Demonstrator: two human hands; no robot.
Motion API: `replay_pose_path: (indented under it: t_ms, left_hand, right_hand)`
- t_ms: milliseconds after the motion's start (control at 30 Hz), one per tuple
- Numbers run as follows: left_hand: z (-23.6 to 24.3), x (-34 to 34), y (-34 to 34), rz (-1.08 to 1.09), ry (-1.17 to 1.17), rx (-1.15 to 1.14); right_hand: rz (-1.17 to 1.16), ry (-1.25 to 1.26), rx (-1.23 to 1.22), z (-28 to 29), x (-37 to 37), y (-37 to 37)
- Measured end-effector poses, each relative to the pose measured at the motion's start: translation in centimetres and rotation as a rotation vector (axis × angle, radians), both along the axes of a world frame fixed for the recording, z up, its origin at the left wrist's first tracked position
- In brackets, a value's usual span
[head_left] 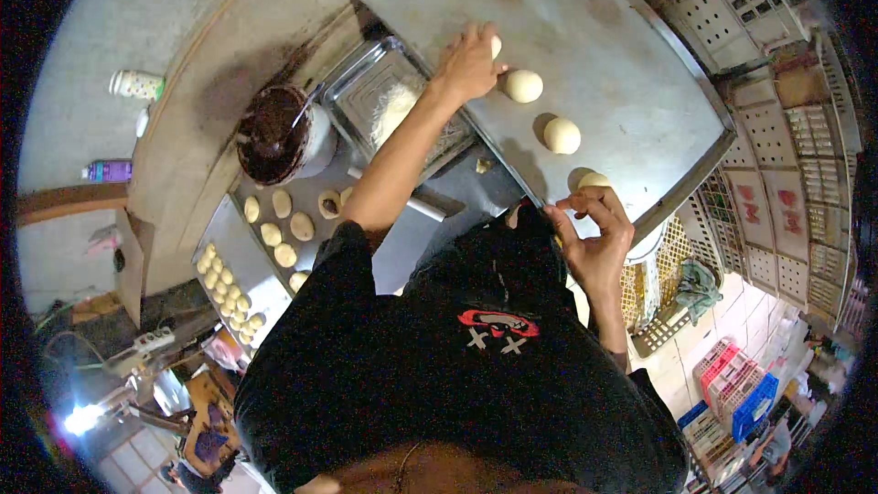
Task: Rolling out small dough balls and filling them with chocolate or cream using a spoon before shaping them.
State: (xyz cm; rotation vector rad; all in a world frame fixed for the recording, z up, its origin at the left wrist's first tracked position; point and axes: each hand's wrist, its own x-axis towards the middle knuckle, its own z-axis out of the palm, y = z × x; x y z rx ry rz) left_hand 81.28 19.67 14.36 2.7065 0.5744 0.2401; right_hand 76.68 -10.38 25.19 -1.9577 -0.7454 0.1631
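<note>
My left hand [471, 66] reaches over the grey metal baking tray [622, 64], fingers curled round a pale dough ball [496, 47] near its surface. Two round dough balls, one close to that hand [523, 86] and another nearer me [562, 135], sit in a row on the tray. A further dough ball [594, 180] is partly hidden behind the fingers of my right hand [599, 233]. That hand's thumb and bent fingers close on the tray's near edge. Below my left forearm lies a rectangular clear dish [366, 73] with white shreds or powder [393, 114] in it.
Left of the dish stands a bucket of dark brown filling [272, 142] with a utensil in it. Flattened dough pieces [272, 234] lie on the dark work surface, beside a tray of small dough balls [224, 288]. Plastic crates [768, 183] are stacked at the right.
</note>
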Motion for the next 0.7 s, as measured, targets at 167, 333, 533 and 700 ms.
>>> replay_pose_path:
  t_ms: [167, 333, 533, 700]
  left_hand:
    - [1.2, -1.9, -0.8, 0.001, -0.090, 0.102]
    - [-0.9, -12.5, -4.5, 0.353, -0.578, -0.033]
    - [-9.1, -37.6, -13.2, 1.267, -0.330, -0.147]
    - [-12.5, -47.2, -18.5, 1.491, 0.021, 0.038]
  right_hand:
    - [0.155, 0.006, 0.025, -0.2, -0.6, 2.8]
    - [0.353, 0.070, 0.056, -1.3, -2.5, 6.8]
    - [0.615, 0.043, 0.012, -2.4, -6.1, 11.5]
    - [0.767, 0.022, -0.044, -2.2, -9.0, 14.9]
